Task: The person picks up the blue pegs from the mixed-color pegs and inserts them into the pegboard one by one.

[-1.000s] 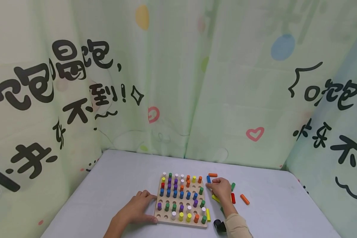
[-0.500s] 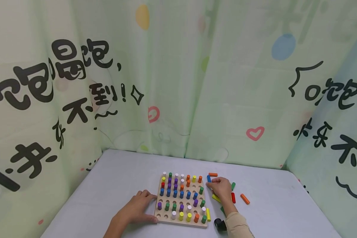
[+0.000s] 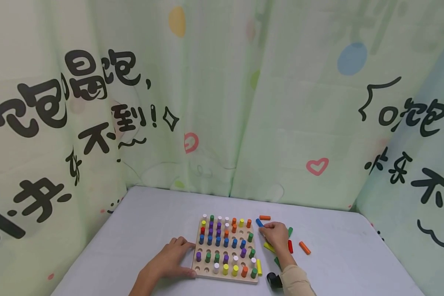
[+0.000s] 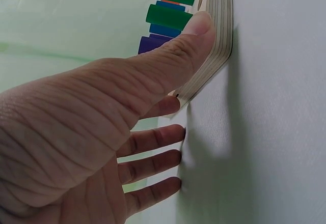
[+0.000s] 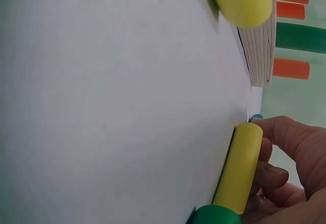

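A wooden pegboard [image 3: 225, 279] filled with rows of coloured pegs lies mid-table in the head view. At its left side is my left hand [image 3: 172, 258]; the thumb [image 4: 196, 28] rests against the board's edge near a corner, the index finger touches the side, and the other fingers extend onto the table. Right of the board, my right hand [image 3: 275, 235] pinches the end of a blue peg [image 3: 259, 222], which lies slanted. In the right wrist view, a yellow peg [image 5: 239, 168] beside the curled fingers hides part of that hand.
Loose pegs lie around the right hand: orange [image 3: 264, 217], green [image 3: 290, 231], red [image 3: 290, 246] and another orange [image 3: 304, 248]. A yellow peg [image 3: 259, 267] lies along the board's right edge. A black object [image 3: 274, 280] sits by the right sleeve. Printed curtains surround the table.
The blue peg has turned from nearly upright in the head view to a slant, and my right fingers have shifted slightly right. The left hand and pegboard stay put.
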A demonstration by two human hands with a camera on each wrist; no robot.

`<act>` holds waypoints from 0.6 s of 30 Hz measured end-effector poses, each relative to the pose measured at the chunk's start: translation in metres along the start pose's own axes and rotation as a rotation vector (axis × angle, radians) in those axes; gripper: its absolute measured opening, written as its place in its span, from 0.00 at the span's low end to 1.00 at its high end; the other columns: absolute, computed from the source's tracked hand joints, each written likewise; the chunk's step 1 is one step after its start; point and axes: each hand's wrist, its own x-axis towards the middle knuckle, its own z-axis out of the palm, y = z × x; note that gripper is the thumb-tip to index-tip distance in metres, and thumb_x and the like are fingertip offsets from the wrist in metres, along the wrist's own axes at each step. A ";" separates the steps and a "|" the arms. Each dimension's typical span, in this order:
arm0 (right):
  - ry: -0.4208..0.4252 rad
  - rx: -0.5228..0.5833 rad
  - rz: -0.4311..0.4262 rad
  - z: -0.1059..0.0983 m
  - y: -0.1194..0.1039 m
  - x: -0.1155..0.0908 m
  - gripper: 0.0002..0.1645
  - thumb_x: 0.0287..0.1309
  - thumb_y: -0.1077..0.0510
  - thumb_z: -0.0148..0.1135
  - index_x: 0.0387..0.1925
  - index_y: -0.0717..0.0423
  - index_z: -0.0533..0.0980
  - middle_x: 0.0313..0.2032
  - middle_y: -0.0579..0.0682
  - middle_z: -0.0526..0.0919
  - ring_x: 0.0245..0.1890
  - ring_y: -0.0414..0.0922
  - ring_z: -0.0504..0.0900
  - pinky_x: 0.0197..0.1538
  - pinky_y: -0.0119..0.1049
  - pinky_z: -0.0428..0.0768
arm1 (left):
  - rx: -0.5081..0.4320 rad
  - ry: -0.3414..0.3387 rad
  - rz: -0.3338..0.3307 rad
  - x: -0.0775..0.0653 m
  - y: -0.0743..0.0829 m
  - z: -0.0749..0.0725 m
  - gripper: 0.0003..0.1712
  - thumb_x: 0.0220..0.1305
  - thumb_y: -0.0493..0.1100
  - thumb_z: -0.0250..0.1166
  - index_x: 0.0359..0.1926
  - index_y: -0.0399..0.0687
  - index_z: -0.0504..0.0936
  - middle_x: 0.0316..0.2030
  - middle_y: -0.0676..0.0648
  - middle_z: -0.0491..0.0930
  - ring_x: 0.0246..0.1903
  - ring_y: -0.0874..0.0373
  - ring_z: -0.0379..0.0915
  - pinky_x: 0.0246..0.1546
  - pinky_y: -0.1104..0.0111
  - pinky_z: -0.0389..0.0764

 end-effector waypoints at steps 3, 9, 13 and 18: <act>-0.004 0.004 -0.002 -0.001 0.002 -0.001 0.13 0.60 0.59 0.71 0.39 0.68 0.81 0.34 0.59 0.80 0.27 0.46 0.75 0.28 0.28 0.75 | 0.001 -0.002 -0.004 0.000 0.001 0.000 0.48 0.46 0.65 0.80 0.63 0.44 0.79 0.51 0.44 0.76 0.52 0.46 0.70 0.60 0.45 0.74; -0.009 0.027 -0.009 -0.005 0.007 -0.003 0.14 0.61 0.59 0.70 0.41 0.67 0.81 0.32 0.56 0.81 0.26 0.45 0.76 0.29 0.29 0.75 | 0.007 -0.001 -0.001 0.000 0.002 -0.001 0.48 0.46 0.66 0.80 0.63 0.44 0.79 0.52 0.44 0.76 0.52 0.46 0.71 0.60 0.45 0.74; -0.013 0.037 -0.033 -0.010 0.008 -0.006 0.13 0.61 0.59 0.69 0.42 0.66 0.81 0.30 0.55 0.82 0.25 0.44 0.76 0.28 0.28 0.76 | 0.008 0.005 0.011 -0.002 0.002 -0.002 0.48 0.47 0.65 0.80 0.63 0.43 0.79 0.51 0.44 0.76 0.52 0.45 0.70 0.60 0.44 0.74; -0.019 0.045 -0.052 -0.014 0.008 -0.011 0.13 0.62 0.60 0.68 0.43 0.67 0.80 0.30 0.55 0.82 0.25 0.44 0.77 0.29 0.28 0.78 | 0.007 0.008 0.012 -0.003 0.003 -0.002 0.48 0.47 0.66 0.79 0.63 0.43 0.79 0.52 0.43 0.76 0.53 0.45 0.71 0.60 0.44 0.74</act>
